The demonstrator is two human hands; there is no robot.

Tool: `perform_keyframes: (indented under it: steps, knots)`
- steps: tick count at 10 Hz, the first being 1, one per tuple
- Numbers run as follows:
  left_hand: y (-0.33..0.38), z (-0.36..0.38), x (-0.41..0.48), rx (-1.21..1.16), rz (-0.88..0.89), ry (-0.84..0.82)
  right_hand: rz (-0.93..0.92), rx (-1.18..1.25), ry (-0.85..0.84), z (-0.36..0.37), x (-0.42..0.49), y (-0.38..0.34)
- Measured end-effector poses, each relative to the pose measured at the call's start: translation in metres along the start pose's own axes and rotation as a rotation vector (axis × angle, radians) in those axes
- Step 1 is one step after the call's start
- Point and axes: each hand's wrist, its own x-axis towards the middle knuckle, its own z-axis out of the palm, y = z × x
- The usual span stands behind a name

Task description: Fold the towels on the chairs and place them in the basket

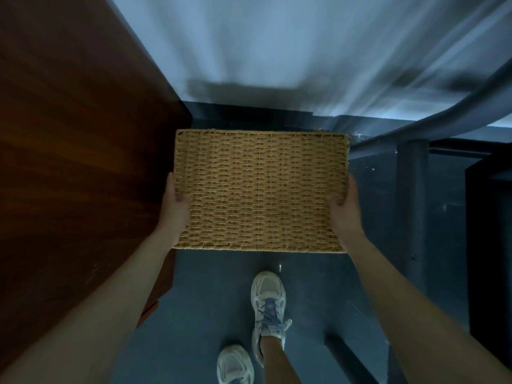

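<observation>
Head view looks straight down on the basket [260, 189], held in the air above the dark floor [210, 300] and dead centre between both bare hands. The left grip [176, 203] is clamped on its short edge at 9 o'clock and the right grip [343, 209] on the short edge at 3 o'clock, fingers wrapped round the back and thumbs lying on the woven face.

So the basket's long axis runs 9 to 3, straight across the body, and neither hand is nearer than the other. Only one flat tan woven panel shows. Whether it is the base or a side wall I cannot tell, and the mouth is out of sight, apparently turned away from the camera.

A wooden desk [69, 134] fills the 9 o'clock side, its corner just beside the basket's left edge. A dark curved rail [443, 116] sweeps in from 2 o'clock — likely part of a chair. White shoes [267, 303] stand at 6 o'clock, below the basket.

No towel can be made out; the pale streaked area at 12 o'clock is too blurred to name.

Judging from this, the next move turns on tipping the mouth upward — both hands rotating together about that 9-to-3 axis — before setting the basket down within reach of the chairs.
</observation>
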Motion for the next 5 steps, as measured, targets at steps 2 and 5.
perform_keyframes:
  steps: [2, 5]
  knots:
    - [-0.022, 0.023, -0.015, 0.985, 0.247, 0.032, -0.138, -0.736, -0.041, 0.016, -0.024, 0.02]
    - [0.013, 0.03, -0.025, 1.156, 0.057, -0.085, -0.057, -0.893, -0.116, 0.016, -0.031, 0.003]
